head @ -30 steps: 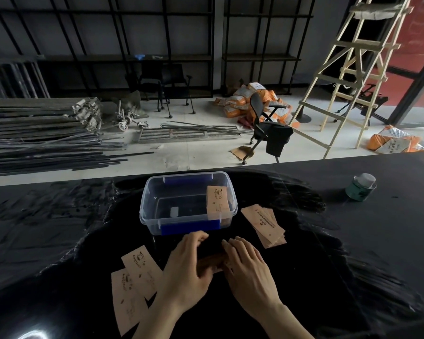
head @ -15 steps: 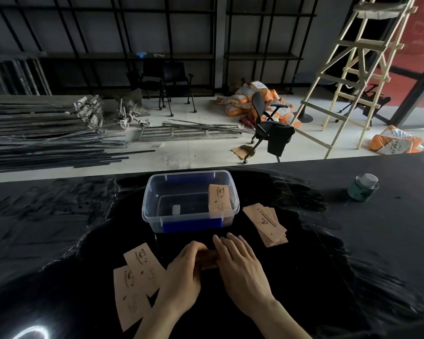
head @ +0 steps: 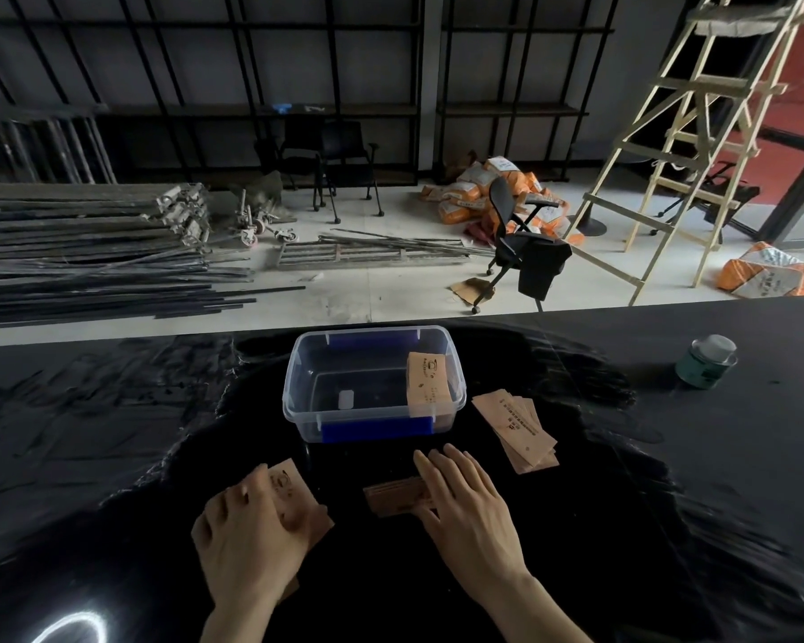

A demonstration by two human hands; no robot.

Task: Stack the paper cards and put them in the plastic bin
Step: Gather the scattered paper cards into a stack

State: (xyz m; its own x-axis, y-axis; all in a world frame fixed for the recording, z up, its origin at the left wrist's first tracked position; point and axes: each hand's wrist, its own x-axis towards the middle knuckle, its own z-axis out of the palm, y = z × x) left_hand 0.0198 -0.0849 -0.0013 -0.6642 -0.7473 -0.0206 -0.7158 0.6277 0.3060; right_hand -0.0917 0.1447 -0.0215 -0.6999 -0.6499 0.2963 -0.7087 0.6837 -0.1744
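Note:
A clear plastic bin (head: pixel 298 406) with blue clips stands on the black table, with one tan paper card (head: pixel 428 378) leaning inside at its right. A small stack of cards (head: pixel 393 496) lies in front of the bin, and my right hand (head: pixel 469 512) rests flat on its right part. My left hand (head: pixel 247 536) lies on two loose cards (head: pixel 291 484) at the left, fingers spread over them. Another fanned pile of cards (head: pixel 516 426) lies right of the bin, untouched.
A green tin with a pale lid (head: pixel 706 362) stands at the table's far right. Beyond the table's far edge lie metal bars, an office chair (head: pixel 525 243), orange sacks and a wooden ladder (head: pixel 697 132).
My left hand has left the stack in front of the bin and moved left and nearer onto the two loose cards. My right hand stays on the stack.

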